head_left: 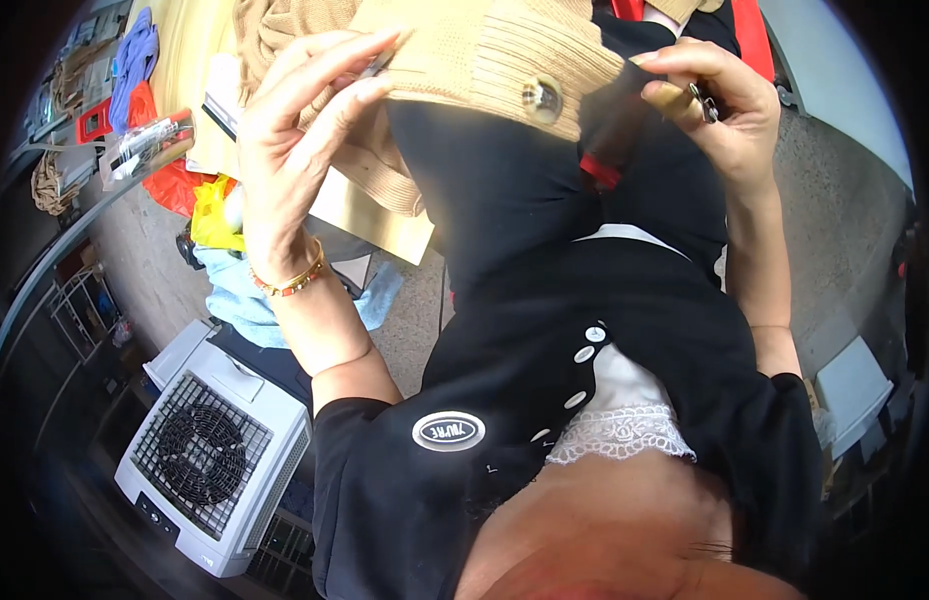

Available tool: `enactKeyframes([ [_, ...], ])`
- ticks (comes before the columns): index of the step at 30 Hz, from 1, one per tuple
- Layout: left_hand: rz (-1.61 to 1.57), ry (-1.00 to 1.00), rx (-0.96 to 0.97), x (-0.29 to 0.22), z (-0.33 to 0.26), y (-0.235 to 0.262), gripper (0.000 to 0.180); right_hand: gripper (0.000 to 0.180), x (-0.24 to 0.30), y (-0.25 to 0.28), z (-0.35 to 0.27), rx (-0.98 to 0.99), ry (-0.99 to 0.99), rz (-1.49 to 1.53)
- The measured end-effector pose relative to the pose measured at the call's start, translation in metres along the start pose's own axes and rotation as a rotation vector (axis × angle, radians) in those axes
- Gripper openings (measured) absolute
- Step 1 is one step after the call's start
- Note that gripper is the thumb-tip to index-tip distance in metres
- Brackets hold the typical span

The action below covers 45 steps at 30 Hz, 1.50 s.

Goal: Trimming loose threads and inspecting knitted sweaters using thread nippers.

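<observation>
Across my lap lies a beige knitted garment (pixel 439 50) with a ribbed band and a round brown-and-pale button (pixel 542 99) near its edge. My left hand (pixel 299 125) is closed in a pinch at the knit's left part, with a small shiny grey thing showing between thumb and forefinger; its kind I cannot make out. To the right of the ribbed band, my right hand (pixel 724 110) is raised with its fingers curled round a small dark metal tool (pixel 702 102), mostly hidden. Its thumb and forefinger tips point toward the knit's edge. A blurred red-ended thing (pixel 600 172) shows over my dark trousers.
More knitwear and pale boards lie at the far left, near red and yellow bags (pixel 217 214) and a light blue cloth (pixel 239 290). A grey-white fan unit (pixel 209 455) stands on my left. A white box (pixel 852 385) is on the right.
</observation>
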<state>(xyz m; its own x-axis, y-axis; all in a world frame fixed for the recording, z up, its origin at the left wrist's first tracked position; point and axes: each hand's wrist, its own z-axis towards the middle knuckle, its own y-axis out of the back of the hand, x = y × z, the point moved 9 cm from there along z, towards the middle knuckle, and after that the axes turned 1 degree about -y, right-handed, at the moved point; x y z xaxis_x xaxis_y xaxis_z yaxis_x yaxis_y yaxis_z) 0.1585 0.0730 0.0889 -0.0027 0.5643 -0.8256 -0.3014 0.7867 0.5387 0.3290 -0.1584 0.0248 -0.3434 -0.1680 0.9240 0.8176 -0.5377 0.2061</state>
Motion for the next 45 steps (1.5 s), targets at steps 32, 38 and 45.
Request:
enactKeyframes([
  [32,-0.373,0.002,-0.541,0.041,-0.031,0.004,0.014,0.028,0.072,-0.098,0.127,0.428,0.474,0.3],
  [38,-0.256,-0.04,-0.551,0.036,-0.033,0.007,0.013,0.027,0.103,-0.116,0.138,0.625,0.443,0.176],
  [45,-0.161,-0.117,-0.547,0.027,-0.028,0.008,0.013,0.024,0.101,-0.122,0.141,0.657,0.157,-0.075],
])
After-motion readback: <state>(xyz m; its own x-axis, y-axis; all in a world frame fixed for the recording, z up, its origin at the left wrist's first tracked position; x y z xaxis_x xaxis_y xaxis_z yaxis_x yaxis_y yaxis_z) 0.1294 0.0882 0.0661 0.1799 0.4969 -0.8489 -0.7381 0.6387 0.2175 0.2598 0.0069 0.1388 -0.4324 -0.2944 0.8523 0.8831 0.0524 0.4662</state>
